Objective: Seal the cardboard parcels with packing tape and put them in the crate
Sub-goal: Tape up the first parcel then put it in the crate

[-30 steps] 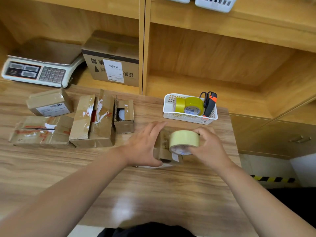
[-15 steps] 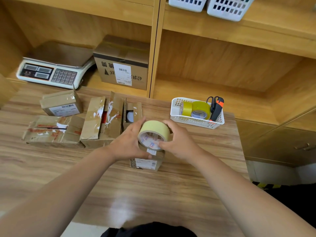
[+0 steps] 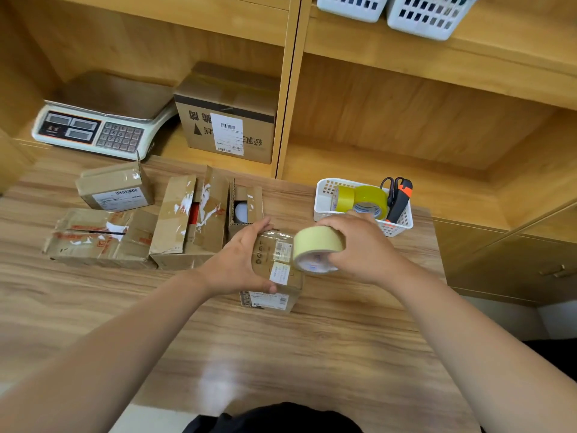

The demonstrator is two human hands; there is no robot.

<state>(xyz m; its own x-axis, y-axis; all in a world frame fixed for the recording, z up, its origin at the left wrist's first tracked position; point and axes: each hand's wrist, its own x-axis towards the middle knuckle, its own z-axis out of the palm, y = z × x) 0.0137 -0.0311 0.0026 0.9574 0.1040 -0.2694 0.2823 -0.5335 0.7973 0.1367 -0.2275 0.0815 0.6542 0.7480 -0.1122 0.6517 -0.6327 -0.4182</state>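
From the head camera we see our left hand (image 3: 240,260) gripping a small parcel (image 3: 274,276) that sits on the desk (image 3: 281,354), thumb at its near edge and fingers over its far edge. Our right hand (image 3: 359,245) is wrapped round a pale tape roll (image 3: 315,245), held at the parcel's right edge. Other parcels (image 3: 190,220) lie to the left, some with flaps open, and a white basket (image 3: 324,207) stands just behind the right hand.

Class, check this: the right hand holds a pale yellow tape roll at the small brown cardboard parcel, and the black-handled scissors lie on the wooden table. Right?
Wrong on one point: in the head view the black-handled scissors stand in the white plastic basket, not on the wooden table. The rest holds.
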